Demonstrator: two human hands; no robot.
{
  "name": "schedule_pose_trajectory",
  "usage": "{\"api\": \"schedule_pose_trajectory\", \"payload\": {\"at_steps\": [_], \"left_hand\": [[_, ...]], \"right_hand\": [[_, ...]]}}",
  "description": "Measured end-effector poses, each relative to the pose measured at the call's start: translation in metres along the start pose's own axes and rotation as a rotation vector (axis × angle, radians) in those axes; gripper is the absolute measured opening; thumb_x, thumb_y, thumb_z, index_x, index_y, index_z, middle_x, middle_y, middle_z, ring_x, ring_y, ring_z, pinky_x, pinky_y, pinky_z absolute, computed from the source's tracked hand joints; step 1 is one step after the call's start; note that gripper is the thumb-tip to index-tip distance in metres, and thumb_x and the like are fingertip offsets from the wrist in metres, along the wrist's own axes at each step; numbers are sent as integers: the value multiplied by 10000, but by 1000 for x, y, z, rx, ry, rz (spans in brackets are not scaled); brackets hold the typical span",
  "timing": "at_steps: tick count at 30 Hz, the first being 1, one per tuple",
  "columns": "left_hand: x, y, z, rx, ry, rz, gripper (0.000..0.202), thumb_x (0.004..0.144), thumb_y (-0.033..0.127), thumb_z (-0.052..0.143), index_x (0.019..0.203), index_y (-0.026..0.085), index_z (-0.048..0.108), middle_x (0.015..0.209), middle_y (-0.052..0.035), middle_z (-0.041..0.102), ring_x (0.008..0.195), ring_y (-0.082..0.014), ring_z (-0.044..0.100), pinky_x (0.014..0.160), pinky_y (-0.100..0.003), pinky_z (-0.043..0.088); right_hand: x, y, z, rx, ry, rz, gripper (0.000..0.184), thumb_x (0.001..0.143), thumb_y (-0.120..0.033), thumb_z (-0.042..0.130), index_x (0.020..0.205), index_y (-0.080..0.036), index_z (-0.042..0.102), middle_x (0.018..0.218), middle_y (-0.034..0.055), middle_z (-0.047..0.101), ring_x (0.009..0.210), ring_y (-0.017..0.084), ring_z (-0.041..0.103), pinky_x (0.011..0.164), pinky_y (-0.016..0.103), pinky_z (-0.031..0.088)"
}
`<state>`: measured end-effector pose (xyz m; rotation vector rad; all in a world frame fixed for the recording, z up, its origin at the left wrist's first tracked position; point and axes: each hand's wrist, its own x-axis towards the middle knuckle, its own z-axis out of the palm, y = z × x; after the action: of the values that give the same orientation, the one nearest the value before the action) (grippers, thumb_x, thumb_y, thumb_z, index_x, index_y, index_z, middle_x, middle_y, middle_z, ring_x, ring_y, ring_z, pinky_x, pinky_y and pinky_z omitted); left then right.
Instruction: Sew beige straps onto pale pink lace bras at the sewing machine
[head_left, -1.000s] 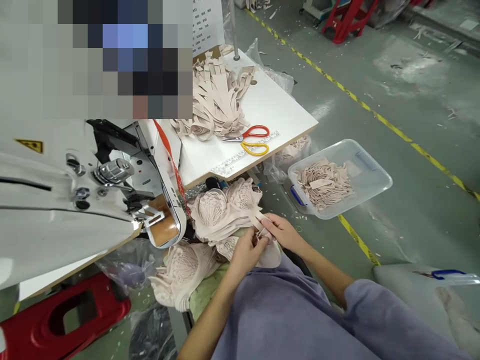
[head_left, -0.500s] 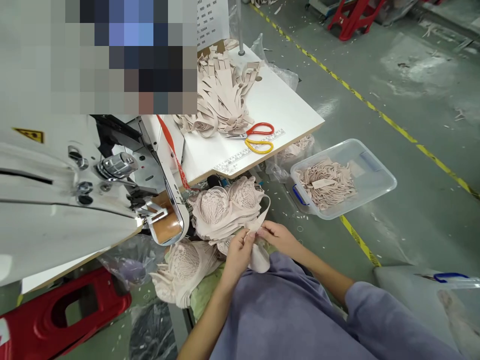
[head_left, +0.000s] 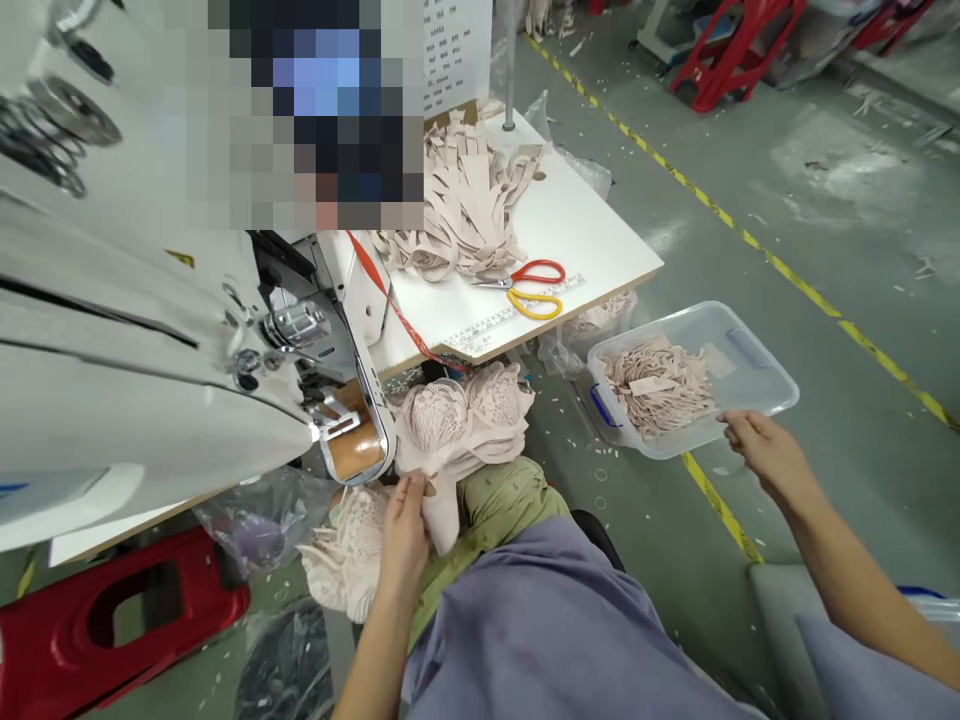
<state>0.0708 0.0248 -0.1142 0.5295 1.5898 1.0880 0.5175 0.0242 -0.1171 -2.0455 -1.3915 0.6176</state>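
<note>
My left hand point(head_left: 407, 515) is closed, fingers pinched on the wing of a beige lace bra point(head_left: 444, 495) over my lap. Under and behind it lies a stack of similar bras point(head_left: 499, 405), and another pile of bras point(head_left: 349, 555) sits to the left of that hand. My right hand point(head_left: 765, 450) is held out to the right, by the near rim of a clear plastic box point(head_left: 750, 390). Its fingertips are pressed together; whatever they may hold is too small to make out. A bundle of beige strips point(head_left: 660, 395) lies in the box.
A sewing machine point(head_left: 300, 330) stands at the left. On the white table point(head_left: 600, 240) are beige straps point(head_left: 472, 190), scissors point(head_left: 536, 285) with red and yellow handles, and a printed ruler. A red stool point(head_left: 150, 600) is at lower left; yellow tape point(head_left: 720, 210) crosses the floor.
My right hand has left the bra and swung out right to the box. My left hand has moved left, keeping hold of the bra. The view has shifted slightly.
</note>
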Motion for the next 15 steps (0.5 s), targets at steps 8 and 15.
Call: {"api": "schedule_pose_trajectory", "payload": {"at_steps": [8,15], "left_hand": [[-39,8,35,-283,-281,-244,548,711,537,760,1063,121,700,614,32,553,532,-96,485,496,-201,379],[-65,19,30,-130,-213,69,537,725,535,788,1092,156,688,741,-29,654,718,-160,626,669,-236,496]], "right_hand": [[91,-163,-4,793,-79,-104,394,781,-580,694,856,-206,599,509,-97,290,430,71,233,458,255,286],[135,-310,35,375,-299,-605,296,947,-444,544,1026,-166,609,880,74,618,860,212,580,788,349,480]]}}
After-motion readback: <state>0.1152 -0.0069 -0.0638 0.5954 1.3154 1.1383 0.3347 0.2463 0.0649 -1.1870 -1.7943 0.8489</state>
